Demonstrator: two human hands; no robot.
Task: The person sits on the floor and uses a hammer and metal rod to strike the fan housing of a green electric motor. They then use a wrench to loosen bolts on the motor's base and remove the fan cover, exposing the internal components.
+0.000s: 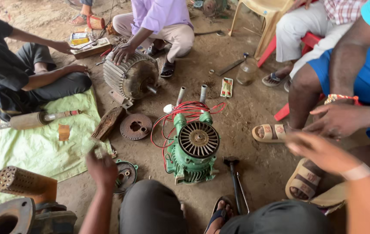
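Observation:
I sit on a dirt floor with my knees at the bottom of the head view. A green electric motor with a bare finned end and loose red wires stands in front of me. My left hand is raised and blurred to the left of it, above a round green-rimmed end cover; its fingers are curled, and I cannot tell whether it holds anything. My right hand, with a pale wristband, hovers to the right of the motor, fingers loosely spread and holding nothing. Another person's hand hangs just above it.
A person's hand rests on an old grey motor farther back. A rusty disc, a hammer, a rotor shaft on a green sheet, a perforated cylinder and a glass jar lie around. Seated people ring the spot.

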